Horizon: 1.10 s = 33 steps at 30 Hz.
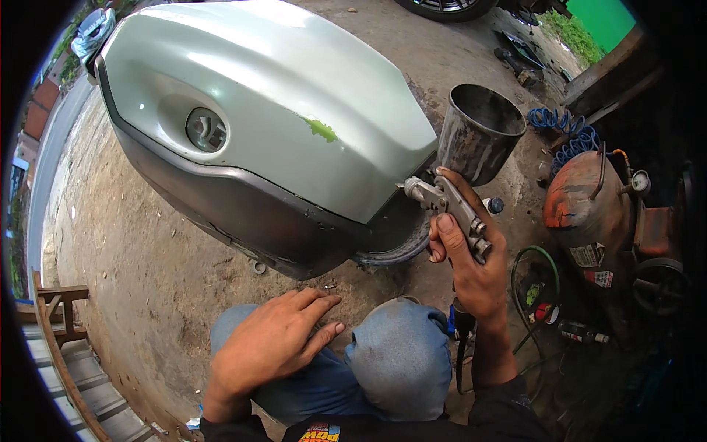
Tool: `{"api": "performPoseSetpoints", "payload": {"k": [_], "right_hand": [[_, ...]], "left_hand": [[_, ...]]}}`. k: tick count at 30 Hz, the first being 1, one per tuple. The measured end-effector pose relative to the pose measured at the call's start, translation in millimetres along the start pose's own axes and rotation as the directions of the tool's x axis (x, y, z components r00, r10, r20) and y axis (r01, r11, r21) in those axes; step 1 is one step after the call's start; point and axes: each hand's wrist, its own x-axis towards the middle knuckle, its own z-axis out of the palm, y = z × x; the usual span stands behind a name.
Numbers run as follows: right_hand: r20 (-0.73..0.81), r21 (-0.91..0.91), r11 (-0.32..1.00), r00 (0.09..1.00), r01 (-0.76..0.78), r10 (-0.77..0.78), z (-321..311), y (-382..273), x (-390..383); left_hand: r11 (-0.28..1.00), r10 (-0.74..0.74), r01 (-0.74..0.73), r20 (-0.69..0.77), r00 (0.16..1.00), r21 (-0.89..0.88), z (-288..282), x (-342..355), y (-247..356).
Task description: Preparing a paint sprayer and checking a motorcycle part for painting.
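My right hand (479,272) is wrapped round a metal spray gun (449,200), whose round, paint-stained cup (477,147) stands on top with its mouth uncovered. The gun's nozzle points left, close to the right end of a pale silver-green car bumper (272,81). A bright green patch (321,130) with ragged edges shows on the bumper's face, and a round lamp (206,130) is set in a recess to its left. Dark trim (243,210) runs along the lower side. My left hand (276,339) lies over my left knee, fingers stretched out, holding nothing.
To the right stands a worn orange compressor tank (582,195) with a blue coiled hose (578,140) behind it. A green hose (557,276) loops on the ground near a dark bottle (582,331). Wooden furniture (66,295) stands at the left; a wheel (445,6) is far off.
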Motion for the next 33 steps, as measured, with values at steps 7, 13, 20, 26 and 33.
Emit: {"api": "performPoseSetpoints", "payload": {"k": [7, 13, 20, 26, 33], "right_hand": [[0.003, -0.006, 1.000, 1.000, 0.006, -0.006, 5.2, -4.2, -1.8], [0.020, -0.004, 0.999, 0.999, 0.032, -0.032, 10.4, -17.3, -3.3], [0.029, -0.006, 1.000, 0.999, 0.028, -0.028, 11.9, -14.4, -5.6], [0.010, -0.013, 1.000, 1.000, 0.012, -0.012, 6.2, -3.0, -4.5], [-0.014, -0.020, 1.000, 1.000, -0.014, 0.014, 1.7, 6.2, -3.4]], "left_hand": [[1.000, 0.005, -0.005, 0.004, 1.000, -0.006, -0.6, -0.2, 1.3], [1.000, 0.021, -0.021, -0.019, 1.000, -0.010, 0.7, -3.5, 0.8], [1.000, 0.012, -0.012, -0.012, 1.000, -0.015, -0.9, -4.9, 2.0], [1.000, 0.020, -0.020, -0.008, 1.000, -0.011, -0.6, -4.3, 2.5], [1.000, -0.004, 0.004, 0.001, 1.000, 0.002, -1.4, -3.2, 3.9]]}}
